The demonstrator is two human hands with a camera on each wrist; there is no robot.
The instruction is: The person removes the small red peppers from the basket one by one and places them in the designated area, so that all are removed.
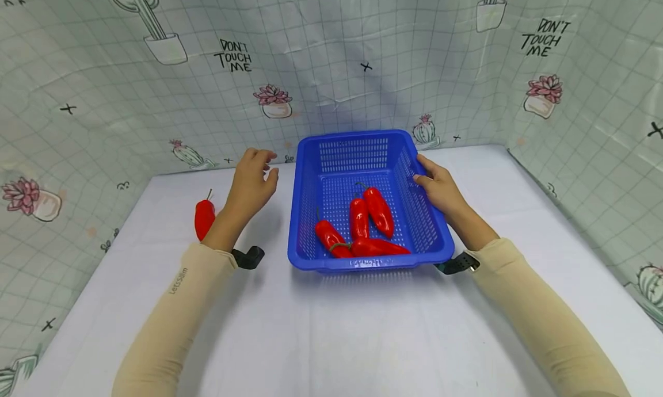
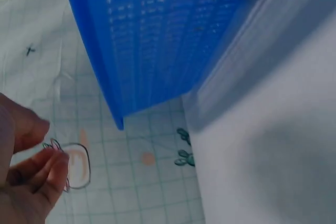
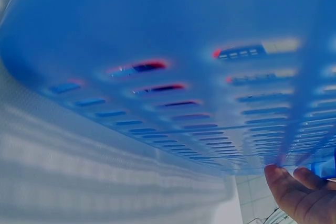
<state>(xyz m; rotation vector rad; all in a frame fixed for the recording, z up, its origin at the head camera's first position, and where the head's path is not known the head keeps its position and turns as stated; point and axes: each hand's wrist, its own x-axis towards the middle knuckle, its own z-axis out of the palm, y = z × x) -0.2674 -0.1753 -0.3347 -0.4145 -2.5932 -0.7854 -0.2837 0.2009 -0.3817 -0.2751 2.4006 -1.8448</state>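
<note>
A blue plastic basket (image 1: pixel 374 264) stands on the white table with several red peppers (image 1: pixel 379 212) lying in it, mostly toward its near side. My right hand (image 1: pixel 439 185) grips the basket's right rim, thumb on the inner side. In the right wrist view, fingers (image 3: pixel 283 182) touch the slotted outer wall. To the left of the basket, my left hand (image 1: pixel 254 178) is raised with loosely bent fingers, apart from the basket and holding nothing. Another red pepper (image 1: pixel 204 217) lies on the table at the left, its lower end hidden behind the left wrist.
Behind the table (image 1: pixel 357 333) hangs a checked sheet (image 1: pixel 336 75) with printed cacti and words; it also runs along both sides. Each wrist wears a dark strap, the left strap (image 1: pixel 248 257) beside the basket's near left corner.
</note>
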